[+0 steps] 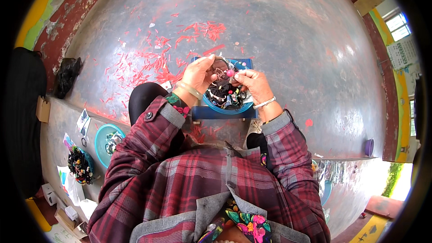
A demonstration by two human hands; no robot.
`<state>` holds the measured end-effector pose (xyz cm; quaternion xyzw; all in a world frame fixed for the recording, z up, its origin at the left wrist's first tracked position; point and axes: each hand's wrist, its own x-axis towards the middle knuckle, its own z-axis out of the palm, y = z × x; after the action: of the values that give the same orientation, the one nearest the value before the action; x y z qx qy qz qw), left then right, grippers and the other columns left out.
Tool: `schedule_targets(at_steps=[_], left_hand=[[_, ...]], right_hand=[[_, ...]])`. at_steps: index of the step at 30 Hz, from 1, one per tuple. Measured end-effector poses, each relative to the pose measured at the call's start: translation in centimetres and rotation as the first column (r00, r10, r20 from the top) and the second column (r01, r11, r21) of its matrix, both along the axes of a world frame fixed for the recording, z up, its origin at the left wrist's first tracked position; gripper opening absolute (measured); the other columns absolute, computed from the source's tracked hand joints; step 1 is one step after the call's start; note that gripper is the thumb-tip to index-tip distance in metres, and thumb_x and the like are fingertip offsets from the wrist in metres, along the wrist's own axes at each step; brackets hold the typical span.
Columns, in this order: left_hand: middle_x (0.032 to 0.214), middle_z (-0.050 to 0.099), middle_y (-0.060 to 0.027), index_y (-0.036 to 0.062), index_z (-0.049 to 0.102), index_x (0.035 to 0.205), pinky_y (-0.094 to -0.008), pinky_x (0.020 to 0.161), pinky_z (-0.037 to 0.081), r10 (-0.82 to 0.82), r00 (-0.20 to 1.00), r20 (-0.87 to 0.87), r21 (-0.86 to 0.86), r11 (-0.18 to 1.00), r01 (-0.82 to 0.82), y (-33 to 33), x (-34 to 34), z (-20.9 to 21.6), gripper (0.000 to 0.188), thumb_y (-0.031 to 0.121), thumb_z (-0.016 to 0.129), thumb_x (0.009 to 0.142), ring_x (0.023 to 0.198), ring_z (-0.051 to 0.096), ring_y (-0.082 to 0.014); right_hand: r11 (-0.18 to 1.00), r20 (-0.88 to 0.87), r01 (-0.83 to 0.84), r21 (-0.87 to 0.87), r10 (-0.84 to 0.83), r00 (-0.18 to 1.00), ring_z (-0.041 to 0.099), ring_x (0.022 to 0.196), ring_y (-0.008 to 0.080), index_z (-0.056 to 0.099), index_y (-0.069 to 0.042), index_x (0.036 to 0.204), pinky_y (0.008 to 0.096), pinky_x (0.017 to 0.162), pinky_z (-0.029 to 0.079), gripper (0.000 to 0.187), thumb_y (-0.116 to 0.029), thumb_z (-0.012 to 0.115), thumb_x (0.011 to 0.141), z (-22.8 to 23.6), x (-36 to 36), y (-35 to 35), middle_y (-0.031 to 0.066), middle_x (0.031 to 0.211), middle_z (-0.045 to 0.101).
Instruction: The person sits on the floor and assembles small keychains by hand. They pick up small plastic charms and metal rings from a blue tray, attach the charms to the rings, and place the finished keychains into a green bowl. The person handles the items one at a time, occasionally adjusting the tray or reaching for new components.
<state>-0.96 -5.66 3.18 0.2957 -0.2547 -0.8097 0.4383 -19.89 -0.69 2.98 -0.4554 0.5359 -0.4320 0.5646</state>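
In front of me, a blue basin [208, 104] rests on a low blue stool [211, 113]. It holds a heap of dark bands with small coloured beads and trims [227, 98], which look like hair ties. Above the heap, both hands hold a dark hair tie with a round pink bead [230, 73]. My left hand [197, 77] has its fingers curled around the left side of it. With thumb and fingertips pinched, my right hand [256, 85] grips it beside the bead. The exact shape of the hair tie is partly hidden by my fingers.
Red shreds [148, 65] litter the grey floor beyond the stool. To the left stand a teal basin [102, 146], a bunch of colourful beaded ties [81, 166] and a black plastic bag [69, 75]. A purple bucket [369, 147] is at far right.
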Motion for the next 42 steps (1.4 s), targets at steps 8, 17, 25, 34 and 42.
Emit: schedule_targets(at_steps=[8, 17, 25, 34, 42], left_hand=[[0.089, 0.065, -0.01, -0.0011, 0.059, 0.099, -0.018, 0.056, 0.049, 0.044, 0.992, -0.12, 0.029, 0.999, -0.041, 0.0, -0.1, 0.1, 0.027, 0.022, 0.05, 0.09, 0.074, 0.062, -0.0139], [0.093, 0.062, -0.0113, -0.0023, 0.057, 0.099, -0.0255, 0.07, 0.054, -0.083, 0.996, -0.044, -0.068, 0.994, 0.08, 0.2, 0.0, -0.4, 0.024, 0.019, 0.048, 0.091, 0.083, 0.062, -0.0185], [0.094, 0.062, -0.0141, -0.0037, 0.056, 0.105, -0.0235, 0.07, 0.054, -0.201, 0.98, -0.002, -0.071, 0.977, 0.2, 1.2, -0.5, 0.1, 0.027, 0.018, 0.047, 0.092, 0.083, 0.063, -0.0217], [0.099, 0.061, -0.0112, -0.0029, 0.058, 0.101, -0.0268, 0.077, 0.053, -0.072, 0.997, -0.002, -0.048, 0.996, 0.072, 0.9, -0.6, -0.7, 0.021, 0.012, 0.049, 0.09, 0.091, 0.06, -0.0187], [0.103, 0.06, -0.0135, -0.0047, 0.055, 0.104, -0.0302, 0.08, 0.053, -0.111, 0.994, 0.017, -0.013, 0.994, 0.111, 0.7, -0.9, -1.4, 0.022, 0.011, 0.045, 0.092, 0.09, 0.061, -0.0209]], right_hand=[[0.986, 0.213, -0.014, 0.165, -0.022, 0.977, 0.062, 0.07, 0.0108, 0.064, -0.005, 0.089, 0.0195, 0.057, 0.043, 0.015, -0.019, 0.062, 0.082, -0.3, 0.5, 0.3, 0.0037, 0.078, 0.066], [0.993, 0.254, 0.108, -0.039, -0.095, 0.963, 0.058, 0.075, 0.0079, 0.062, -0.001, 0.095, 0.0218, 0.062, 0.045, 0.021, -0.016, 0.066, 0.08, 0.0, 1.3, -0.1, 0.0015, 0.085, 0.063], [0.976, 0.201, 0.159, -0.146, -0.128, 0.971, 0.055, 0.07, 0.0079, 0.061, -0.001, 0.09, 0.0213, 0.064, 0.044, 0.018, -0.012, 0.068, 0.078, -0.9, 1.0, 0.1, 0.0019, 0.079, 0.061], [0.994, 0.35, 0.105, 0.041, -0.113, 0.93, 0.055, 0.066, 0.0091, 0.061, -0.003, 0.085, 0.0223, 0.06, 0.044, 0.014, -0.016, 0.065, 0.08, -0.9, 1.1, 0.2, 0.0012, 0.074, 0.06], [0.819, -0.329, 0.208, -0.534, -0.428, 0.842, 0.058, 0.069, 0.0151, 0.061, -0.003, 0.086, 0.0279, 0.064, 0.046, 0.013, -0.009, 0.065, 0.076, 0.1, 1.7, 0.4, 0.0044, 0.081, 0.06]])
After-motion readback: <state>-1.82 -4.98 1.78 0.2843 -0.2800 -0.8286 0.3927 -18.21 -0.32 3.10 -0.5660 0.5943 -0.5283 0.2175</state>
